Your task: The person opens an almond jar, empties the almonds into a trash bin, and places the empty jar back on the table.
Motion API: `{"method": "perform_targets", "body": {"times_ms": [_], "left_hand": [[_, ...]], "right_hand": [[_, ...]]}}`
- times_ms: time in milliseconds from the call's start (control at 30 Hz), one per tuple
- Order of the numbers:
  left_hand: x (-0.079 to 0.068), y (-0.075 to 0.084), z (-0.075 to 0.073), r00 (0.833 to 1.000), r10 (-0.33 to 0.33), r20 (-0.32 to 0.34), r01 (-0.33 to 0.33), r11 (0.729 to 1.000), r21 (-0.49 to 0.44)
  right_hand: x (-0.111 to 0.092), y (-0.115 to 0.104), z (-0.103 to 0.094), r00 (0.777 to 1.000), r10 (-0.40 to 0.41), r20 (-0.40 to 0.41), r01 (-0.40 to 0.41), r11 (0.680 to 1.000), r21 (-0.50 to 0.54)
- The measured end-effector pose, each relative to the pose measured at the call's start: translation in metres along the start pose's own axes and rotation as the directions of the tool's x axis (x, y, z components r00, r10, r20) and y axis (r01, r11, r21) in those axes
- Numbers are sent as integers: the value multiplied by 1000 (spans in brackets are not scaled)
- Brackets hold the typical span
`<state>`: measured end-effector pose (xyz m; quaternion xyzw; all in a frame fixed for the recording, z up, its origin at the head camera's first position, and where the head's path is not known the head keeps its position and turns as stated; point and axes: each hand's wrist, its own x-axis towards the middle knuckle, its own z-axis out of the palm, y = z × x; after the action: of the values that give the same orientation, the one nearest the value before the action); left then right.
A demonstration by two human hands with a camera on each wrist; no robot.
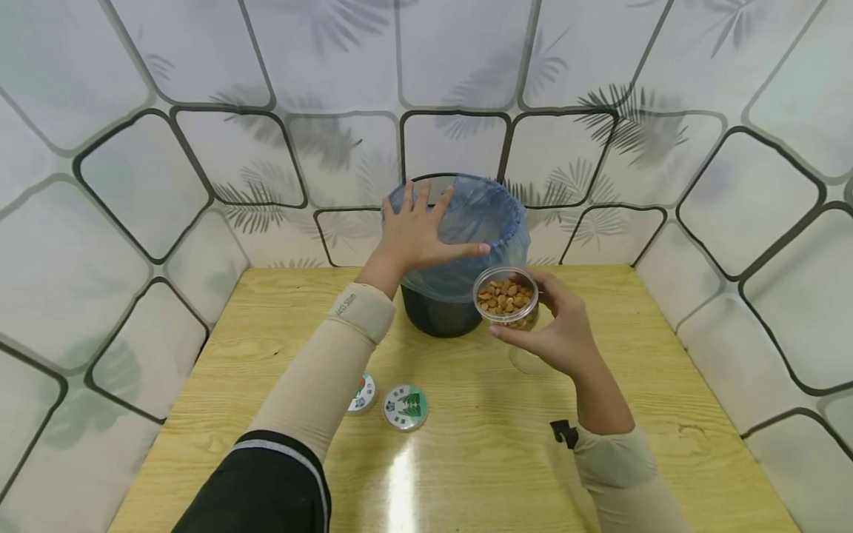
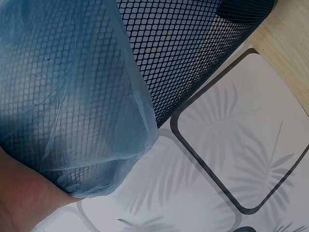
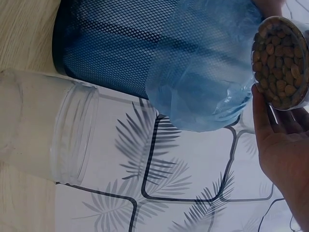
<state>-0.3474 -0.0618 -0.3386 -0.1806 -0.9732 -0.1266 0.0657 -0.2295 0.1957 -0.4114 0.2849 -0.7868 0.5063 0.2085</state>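
My right hand (image 1: 560,326) grips a clear round jar (image 1: 526,320) of almonds (image 1: 504,297) and holds it up at the near right side of the bin. In the right wrist view the almonds (image 3: 280,63) show through the jar's round end. My left hand (image 1: 416,233) is spread with straight fingers over the left part of the bin's mouth. A black mesh bin (image 1: 440,317) stands at the back of the table, lined with a blue plastic bag (image 1: 480,215) folded over its rim. The left wrist view shows that hand's edge (image 2: 24,193) against the bag.
A second clear jar (image 3: 43,125), without a lid, stands on the wooden table (image 1: 493,459), mostly behind my right hand in the head view. Two round printed lids (image 1: 405,407) lie front left of the bin, one partly under my left sleeve. Patterned walls (image 1: 346,155) enclose the table's back and sides.
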Motion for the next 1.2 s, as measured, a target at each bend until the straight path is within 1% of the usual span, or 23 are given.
{"method": "perform_targets", "body": {"times_ms": [367, 600, 800, 900, 1033, 1200], "left_hand": [[0, 1, -2, 1000, 2, 10, -2, 1000, 5], [0, 1, -2, 1000, -1, 11, 1, 1000, 18], [1, 1, -2, 1000, -7, 29, 7, 1000, 20], [1, 1, -1, 1000, -4, 23, 4, 1000, 13], [2, 0, -1, 1000, -2, 21, 2, 1000, 8], [2, 0, -1, 1000, -1, 31, 1, 1000, 5]], "right_hand": [[1, 1, -4, 1000, 28, -8, -28, 998, -48], [6, 5, -5, 999, 16, -45, -20, 997, -71], [7, 4, -5, 997, 34, -63, -40, 994, -97], [10, 3, -6, 996, 40, -85, -48, 994, -99], [14, 2, -8, 992, 69, -110, -80, 991, -104], [16, 0, -10, 983, 126, -137, -142, 983, -118]]}}
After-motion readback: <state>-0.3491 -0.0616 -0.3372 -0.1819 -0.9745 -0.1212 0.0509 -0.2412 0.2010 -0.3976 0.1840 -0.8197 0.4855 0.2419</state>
